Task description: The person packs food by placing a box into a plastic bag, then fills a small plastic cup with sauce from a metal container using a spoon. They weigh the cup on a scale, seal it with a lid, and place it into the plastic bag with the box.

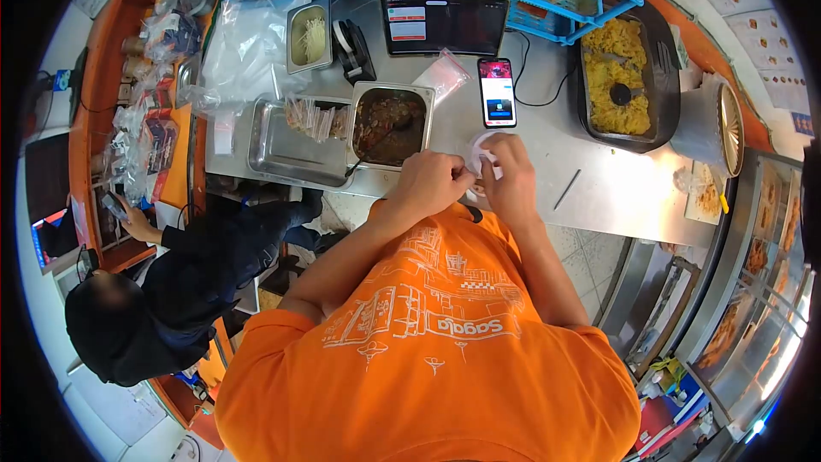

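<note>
At the front edge of the steel counter, my two hands meet over a small whitish plastic bag (481, 154). My left hand (428, 180) is closed, its thumb and fingertips pinched at the bag's left side. On the other side, my right hand (511, 175) has curled fingers gripping the plastic. Something brownish shows low between the hands, but what it is I cannot make out. Just left of my hands stands a steel pan of dark sauce (392, 124) with a ladle in it. A phone (498, 94) with a lit screen lies beyond my right hand.
Left are a steel tray (295, 150) with wrapped sticks, a pan of pale shreds (310, 38) and plastic bags (248, 43). A tablet (445, 26) stands behind, below blue racks (547, 21). Right are a black pan of yellow food (616, 77) and a bucket (714, 124). A person (214, 257) stands left.
</note>
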